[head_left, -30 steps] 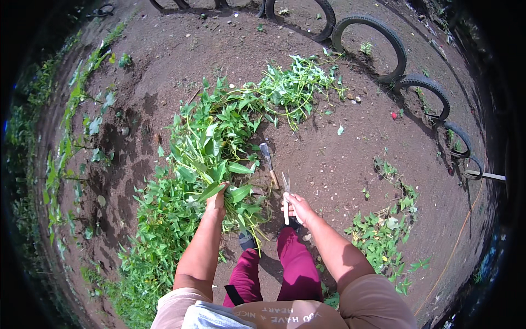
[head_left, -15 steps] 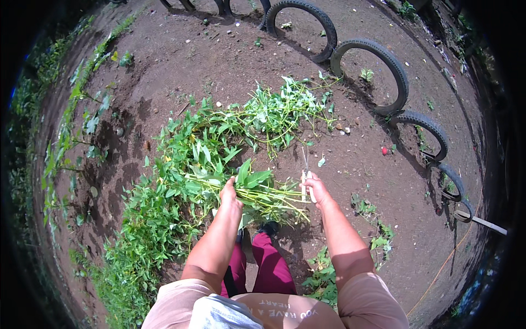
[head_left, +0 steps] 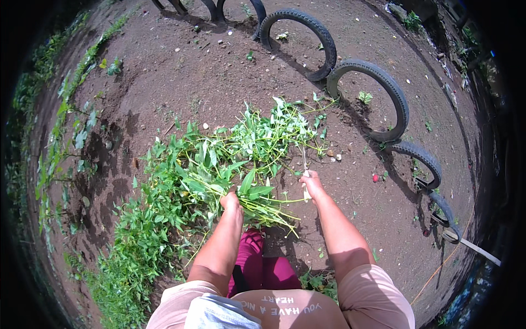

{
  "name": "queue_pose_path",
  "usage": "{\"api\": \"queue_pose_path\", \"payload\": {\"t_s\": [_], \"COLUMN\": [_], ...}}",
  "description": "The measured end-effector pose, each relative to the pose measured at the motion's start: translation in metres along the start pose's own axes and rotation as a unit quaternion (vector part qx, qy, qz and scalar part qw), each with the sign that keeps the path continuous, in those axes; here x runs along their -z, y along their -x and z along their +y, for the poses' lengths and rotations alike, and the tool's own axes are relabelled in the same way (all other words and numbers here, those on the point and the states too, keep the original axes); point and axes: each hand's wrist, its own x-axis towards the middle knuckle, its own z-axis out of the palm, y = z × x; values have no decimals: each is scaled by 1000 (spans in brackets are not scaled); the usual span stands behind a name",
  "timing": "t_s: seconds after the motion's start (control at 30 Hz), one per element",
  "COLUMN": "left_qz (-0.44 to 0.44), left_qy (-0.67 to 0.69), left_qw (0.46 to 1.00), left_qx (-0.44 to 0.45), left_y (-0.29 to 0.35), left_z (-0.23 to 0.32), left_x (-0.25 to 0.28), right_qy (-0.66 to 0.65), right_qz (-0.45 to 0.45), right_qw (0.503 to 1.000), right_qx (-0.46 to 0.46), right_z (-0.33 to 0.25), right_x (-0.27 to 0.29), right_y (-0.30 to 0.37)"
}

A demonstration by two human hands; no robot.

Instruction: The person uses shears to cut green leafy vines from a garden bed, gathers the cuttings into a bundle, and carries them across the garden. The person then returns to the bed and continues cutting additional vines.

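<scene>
My left hand [head_left: 231, 202] is closed round a bunch of leafy green stems [head_left: 268, 211], whose bare cut ends point right and toward me. Some broad leaves [head_left: 255, 185] stand up beside my thumb. In my right hand [head_left: 313, 185] is a pair of scissors [head_left: 305, 159] with pale handles and thin blades pointing away from me. The blades look close together, and their tips lie near a heap of cut leafy vines [head_left: 274, 129] on the soil. One long stem from the bunch reaches across to just below the scissors' handles.
Dense green vines [head_left: 137, 241] cover the ground on my left. Half-buried tyres [head_left: 378, 82] form a curved row from the far side round to the right. Brown soil [head_left: 356, 219] lies between. A small red object [head_left: 376, 178] and pale stones [head_left: 335, 157] are scattered there.
My right hand with the scissors has moved forward, nearer the heap, and the scissors look less spread. The bunch's cut ends have dipped toward me. My view has shifted slightly.
</scene>
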Motion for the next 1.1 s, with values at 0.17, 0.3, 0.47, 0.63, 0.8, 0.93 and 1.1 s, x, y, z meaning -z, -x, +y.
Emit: {"api": "queue_pose_path", "payload": {"t_s": [0.17, 0.3, 0.47, 0.63, 0.8, 0.93, 1.1], "left_qz": [80, 77, 42, 22, -19, -26, -51], "left_qy": [-156, -95, -59, -82, -127, -317, -322], "left_qw": [985, 992, 997, 996, 992, 947, 941], "left_qx": [2, 26, 37, 40, 2, -48, -87], "left_y": [-72, -126, -179, -251, -309, -327, -316], "left_z": [-9, -27, -46, -74, -91, -105, -121], "left_x": [-28, -43, -70, -114, -146, -161, -182], "right_qy": [24, 55, 66, 176, 298, 387, 420], "right_qz": [-43, -74, -166, -151, -109, -97, -134], "right_qw": [996, 995, 982, 973, 945, 910, 881], "right_qx": [-69, -49, -56, -3, 78, 109, 172], "right_z": [-23, -28, -31, -25, -14, 13, 54], "right_x": [-10, -29, -39, -54, -78, -117, -164], "right_y": [-87, -150, -255, -368, -448, -462, -431]}}
